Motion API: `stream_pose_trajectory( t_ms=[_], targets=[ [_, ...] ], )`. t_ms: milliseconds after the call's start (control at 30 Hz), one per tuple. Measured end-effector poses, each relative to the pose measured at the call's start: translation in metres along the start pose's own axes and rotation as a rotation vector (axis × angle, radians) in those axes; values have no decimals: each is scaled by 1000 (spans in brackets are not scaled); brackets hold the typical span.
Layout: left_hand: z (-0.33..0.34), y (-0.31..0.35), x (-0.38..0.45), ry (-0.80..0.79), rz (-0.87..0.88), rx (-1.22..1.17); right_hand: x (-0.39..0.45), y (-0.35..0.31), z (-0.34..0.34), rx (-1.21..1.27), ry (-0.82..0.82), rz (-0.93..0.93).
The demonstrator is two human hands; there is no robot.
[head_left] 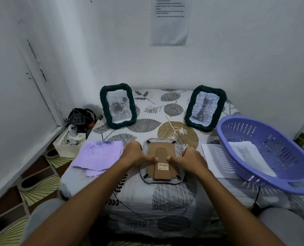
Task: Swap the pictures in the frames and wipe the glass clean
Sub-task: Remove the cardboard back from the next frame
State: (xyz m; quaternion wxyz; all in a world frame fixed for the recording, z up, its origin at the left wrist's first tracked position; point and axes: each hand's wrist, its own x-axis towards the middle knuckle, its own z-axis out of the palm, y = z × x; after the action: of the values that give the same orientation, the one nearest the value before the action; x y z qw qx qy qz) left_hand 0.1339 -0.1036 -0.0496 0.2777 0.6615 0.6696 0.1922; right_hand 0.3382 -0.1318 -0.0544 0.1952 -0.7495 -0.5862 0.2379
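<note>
A grey frame (162, 180) lies face down at the middle of the table, its brown cardboard back (162, 155) up with a barcode sticker. My left hand (136, 153) grips its left side, thumb pressed on the cardboard. My right hand (188, 157) grips the right side, thumb on the cardboard too. Two dark green frames stand at the back: the left one (118, 106) shows roses, the right one (205, 107) shows a cat. A lilac cloth (98, 156) lies left of my left hand.
A purple plastic basket (264, 153) sits tilted at the right, with a cat picture (250, 155) inside and a white sheet (213, 158) under it. A white box with small figures (71, 139) and a dark bag (80, 118) stand off the table's left edge.
</note>
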Motion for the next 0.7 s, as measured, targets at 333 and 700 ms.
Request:
stream_pose_trajectory(
  t_ms=[333, 700],
  targets=[
    [5, -5, 0, 96, 46, 35, 6, 4, 2, 27, 52, -44],
    [24, -1, 34, 450, 6, -164, 53, -1, 32, 170, 301, -99]
  ],
)
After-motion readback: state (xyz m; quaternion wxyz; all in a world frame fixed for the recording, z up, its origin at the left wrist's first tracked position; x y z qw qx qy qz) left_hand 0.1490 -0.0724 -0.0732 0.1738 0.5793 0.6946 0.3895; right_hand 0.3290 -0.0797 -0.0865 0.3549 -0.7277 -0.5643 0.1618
